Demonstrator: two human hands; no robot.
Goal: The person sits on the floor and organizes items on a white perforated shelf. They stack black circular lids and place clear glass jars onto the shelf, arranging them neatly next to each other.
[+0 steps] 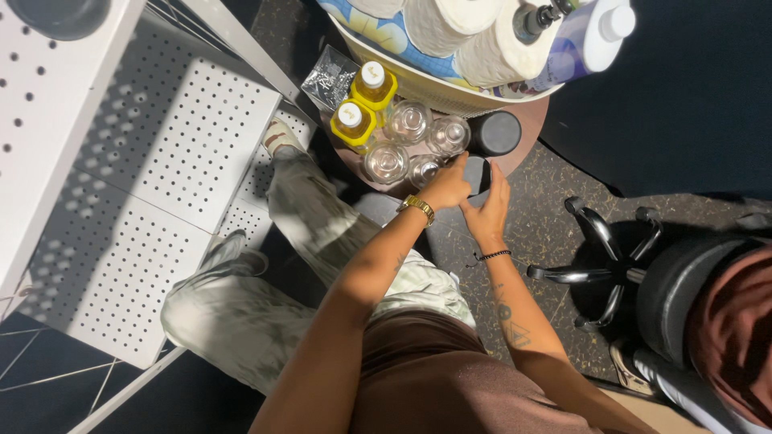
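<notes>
Left hand (447, 189) and right hand (489, 210): fingers curled around a dark jar (476, 174) between them. Just beyond fingertips: clear glass jars (408, 120), black-lidded jar (494, 133); farther, yellow-capped oil bottles (354, 122), toilet rolls (442, 24).

The black jar (478, 176) between the left hand (447, 189) and right hand (488, 210) looks matt, like the black lid (495, 133) beside it. The clear glass jars (408, 121) gleam smooth and glossy. The two yellow bottles (354, 122) look like shiny plastic with white caps. The perforated white shelf (177, 137) appears to be painted metal. The toilet paper rolls (450, 24) are soft, matt paper. The chair base (609, 261) is polished chrome.
</notes>
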